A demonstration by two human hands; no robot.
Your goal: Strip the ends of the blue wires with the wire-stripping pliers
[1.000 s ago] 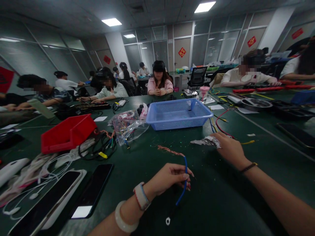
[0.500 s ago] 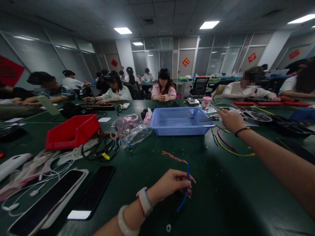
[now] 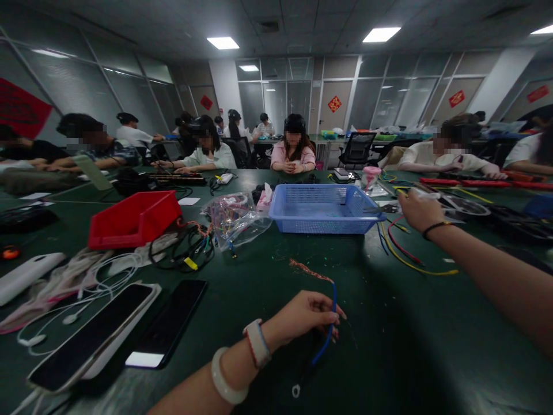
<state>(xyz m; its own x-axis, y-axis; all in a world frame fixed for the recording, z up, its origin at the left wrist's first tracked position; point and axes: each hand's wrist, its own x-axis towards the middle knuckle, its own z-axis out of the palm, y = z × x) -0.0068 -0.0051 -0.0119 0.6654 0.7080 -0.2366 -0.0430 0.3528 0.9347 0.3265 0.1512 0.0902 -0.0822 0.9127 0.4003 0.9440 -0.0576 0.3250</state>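
Note:
My left hand grips a blue wire between thumb and fingers, above the green tabletop. The wire's upper end is stripped into frayed copper strands. At its lower end a ring terminal shows past a dark section. My right hand reaches far forward, closed around what look like pliers. Their dark metal jaws point left over the right rim of a blue basket; the handles are mostly hidden by the hand. Loose yellow and red wires lie just below that hand.
Left of the basket are a clear bag of wire pieces, a black cable bundle and a red bin. Two phones, one a black phone, and white earphones lie at left. Several people sit across the table.
The whole view has shifted slightly, moving things rightward and up a little. Both hands keep their grips, and the blue wire stays in nearly the same pose.

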